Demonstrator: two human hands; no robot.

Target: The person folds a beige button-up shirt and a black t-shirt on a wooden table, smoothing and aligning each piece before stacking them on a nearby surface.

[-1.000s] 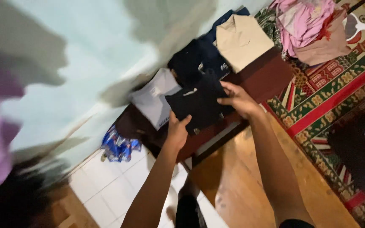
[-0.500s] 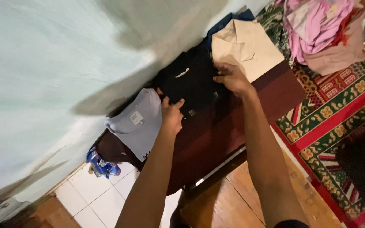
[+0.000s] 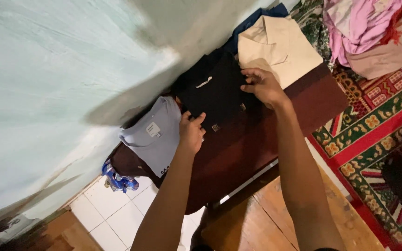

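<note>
Dark red table (image 3: 312, 100) against pale wall (image 3: 47, 69), patterned rug (image 3: 373, 125) at 3 o'clock. Folded black shirt (image 3: 215, 90) at table centre; beige shirt (image 3: 278, 49) at 1 o'clock, grey shirt (image 3: 157, 135) at 8 o'clock. Left hand (image 3: 190, 132) and right hand (image 3: 264, 86), fingers curled, gripping black shirt's edges.

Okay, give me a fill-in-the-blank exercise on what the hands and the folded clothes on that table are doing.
1. Both hands, left hand and right hand, rest on a folded ____ shirt.
2. The folded shirt beside the left hand is light ____.
3. The folded collared shirt beyond the right hand is ____ in colour.
4. The clothes lie on a dark ____ table.

Missing words: black; grey; beige; red-brown
</note>
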